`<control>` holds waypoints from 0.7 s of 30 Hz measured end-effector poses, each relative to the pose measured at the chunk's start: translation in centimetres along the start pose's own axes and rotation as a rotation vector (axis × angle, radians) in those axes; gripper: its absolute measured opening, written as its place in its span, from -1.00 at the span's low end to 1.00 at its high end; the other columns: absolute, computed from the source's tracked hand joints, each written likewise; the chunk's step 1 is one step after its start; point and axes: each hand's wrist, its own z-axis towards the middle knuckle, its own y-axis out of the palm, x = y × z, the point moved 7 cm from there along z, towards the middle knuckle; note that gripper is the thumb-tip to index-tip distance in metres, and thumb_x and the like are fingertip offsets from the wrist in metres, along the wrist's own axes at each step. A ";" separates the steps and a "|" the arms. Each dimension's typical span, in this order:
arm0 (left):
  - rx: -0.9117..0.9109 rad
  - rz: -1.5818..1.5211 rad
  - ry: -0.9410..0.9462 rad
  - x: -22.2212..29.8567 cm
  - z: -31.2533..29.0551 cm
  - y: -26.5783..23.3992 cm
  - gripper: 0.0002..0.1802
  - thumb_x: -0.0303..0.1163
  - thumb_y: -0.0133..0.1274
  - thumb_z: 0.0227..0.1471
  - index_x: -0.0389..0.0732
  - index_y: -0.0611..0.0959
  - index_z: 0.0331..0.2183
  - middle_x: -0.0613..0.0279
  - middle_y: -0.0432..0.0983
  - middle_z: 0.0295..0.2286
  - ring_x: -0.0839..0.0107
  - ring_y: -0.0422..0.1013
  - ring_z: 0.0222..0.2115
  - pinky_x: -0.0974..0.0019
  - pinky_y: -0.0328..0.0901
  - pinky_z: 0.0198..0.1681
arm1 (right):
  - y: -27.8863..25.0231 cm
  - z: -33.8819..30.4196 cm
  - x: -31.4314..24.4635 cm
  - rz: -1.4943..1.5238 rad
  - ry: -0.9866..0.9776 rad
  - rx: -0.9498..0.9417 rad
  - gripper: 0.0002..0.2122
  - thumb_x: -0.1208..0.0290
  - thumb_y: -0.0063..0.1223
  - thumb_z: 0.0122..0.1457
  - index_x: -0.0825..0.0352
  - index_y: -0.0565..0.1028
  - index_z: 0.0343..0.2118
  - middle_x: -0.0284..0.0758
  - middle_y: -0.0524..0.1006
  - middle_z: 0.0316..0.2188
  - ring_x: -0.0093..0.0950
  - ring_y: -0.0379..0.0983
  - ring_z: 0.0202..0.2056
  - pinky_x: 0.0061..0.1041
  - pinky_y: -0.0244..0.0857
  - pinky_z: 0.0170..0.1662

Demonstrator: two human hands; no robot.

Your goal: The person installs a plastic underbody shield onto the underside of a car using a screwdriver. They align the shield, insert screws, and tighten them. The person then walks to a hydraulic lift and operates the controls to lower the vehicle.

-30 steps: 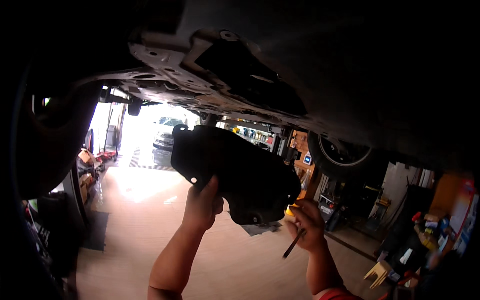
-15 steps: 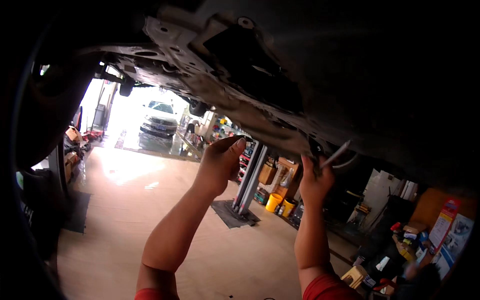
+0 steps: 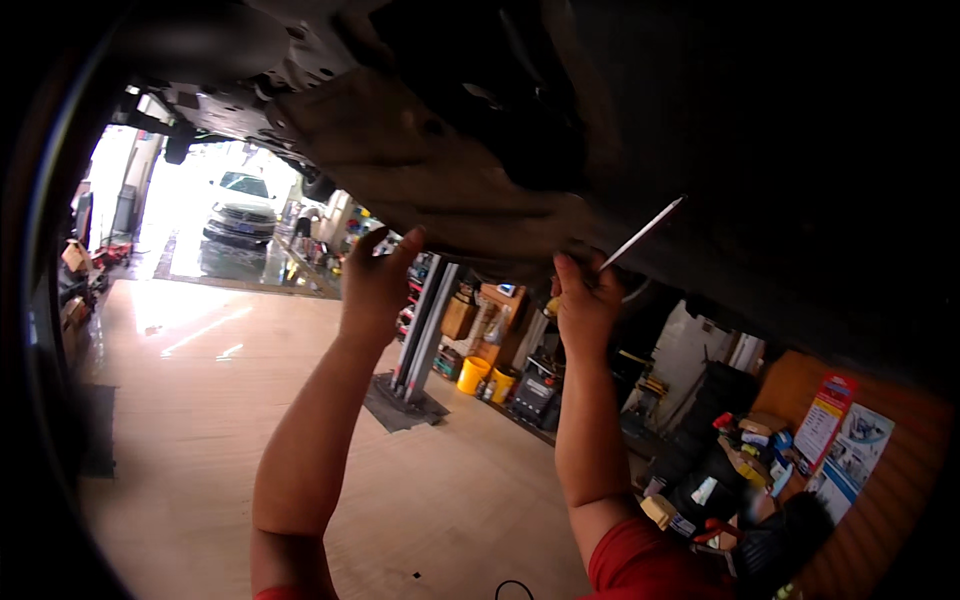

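Note:
Overhead is the dark underside of a raised car, with a brownish underbody panel (image 3: pixel 440 190) along its edge. My left hand (image 3: pixel 375 285) is raised to the near lower edge of that panel. Its thumb and forefinger stand apart at the edge, and no tool shows in it; the other fingers are partly hidden. Farther right, my right hand (image 3: pixel 585 305) is closed around a screwdriver (image 3: pixel 640 235), just below the panel. The long, pale shaft points up and right, while a bit of yellowish handle shows beside the fingers. Whether either hand touches the panel, I cannot tell.
A grey lift post (image 3: pixel 425 330) rises beyond my hands, with yellow buckets (image 3: pixel 473 375) behind it. Cluttered goods (image 3: pixel 745 460) and posters (image 3: pixel 850 440) stand at the right. A white car (image 3: pixel 242 208) is in the bright doorway. Pale flooring (image 3: pixel 190 430) spreads below.
The view has shifted, so the scene sits farther left. My left thumb and forefinger have parted. The screwdriver's shaft now shows longer and sharper above my right hand.

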 end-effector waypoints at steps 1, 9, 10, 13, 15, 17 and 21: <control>0.051 0.020 0.009 -0.5 0.2 -0.4 -0.36 -0.12 0.18 -0.05 -0.34 0.42 -0.02 0.36 0.25 -0.69 0.64 0.11 -0.77 0.49 0.00 -0.75 | 0.0 -0.1 0.0 0.025 0.025 0.004 -0.90 0.50 0.18 0.06 0.34 0.49 -0.39 -0.47 0.41 -0.65 -0.70 0.25 -0.64 -0.68 0.11 -0.55; 0.021 -0.137 0.207 -1.8 1.1 -0.4 -0.58 -0.31 0.26 -0.12 -0.38 0.53 -0.26 0.26 0.54 -0.50 0.56 0.38 -0.53 0.49 0.26 -0.43 | -0.1 -0.5 0.6 0.149 0.029 -0.048 -0.90 0.50 0.18 0.05 0.33 0.46 -0.45 -0.49 0.40 -0.66 -0.72 0.24 -0.63 -0.69 0.11 -0.54; 0.019 -0.168 0.195 -2.0 0.9 -0.4 -0.61 -0.33 0.25 -0.12 -0.38 0.54 -0.28 0.17 0.57 -0.42 0.49 0.43 -0.40 0.47 0.28 -0.25 | 0.1 -0.7 0.8 0.192 0.020 -0.033 -0.90 0.51 0.17 0.06 0.34 0.47 -0.39 -0.48 0.41 -0.64 -0.72 0.24 -0.63 -0.70 0.12 -0.54; 0.057 -0.120 0.297 -1.6 1.7 0.0 -0.67 -0.39 0.23 -0.12 -0.31 0.52 -0.29 0.29 0.49 -0.58 0.59 0.33 -0.64 0.49 0.22 -0.60 | -0.3 -1.0 1.5 0.029 0.027 0.003 -0.82 0.48 0.16 0.08 0.37 0.48 -0.26 -0.49 0.43 -0.62 -0.75 0.25 -0.61 -0.73 0.13 -0.54; 0.011 -0.085 0.227 -2.9 3.3 -0.3 -0.66 -0.45 0.24 -0.14 -0.30 0.51 -0.26 0.31 0.47 -0.58 0.61 0.30 -0.64 0.49 0.21 -0.61 | -0.1 -1.6 1.2 -0.109 0.002 0.045 -0.71 0.45 0.15 0.10 0.40 0.44 -0.11 -0.48 0.48 -0.52 -0.77 0.29 -0.57 -0.75 0.15 -0.52; -0.025 -0.230 0.394 -2.2 4.7 -1.5 -0.63 -0.50 0.23 -0.14 -0.34 0.50 -0.24 0.27 0.52 -0.48 0.57 0.37 -0.51 0.49 0.28 -0.41 | 1.9 -2.3 -0.2 -0.140 -0.057 0.102 -0.66 0.47 0.14 0.10 0.41 0.40 -0.06 -0.46 0.50 -0.46 -0.75 0.31 -0.52 -0.72 0.19 -0.48; -0.131 -0.279 0.345 -2.1 5.7 -1.5 -0.61 -0.58 0.17 -0.13 -0.39 0.47 -0.18 0.19 0.52 -0.33 0.53 0.40 -0.35 0.49 0.28 -0.26 | 0.6 -3.5 -2.0 -0.440 -0.162 0.253 -0.66 0.47 0.16 0.08 0.38 0.40 -0.07 -0.38 0.48 -0.36 -0.67 0.38 -0.42 -0.67 0.25 -0.34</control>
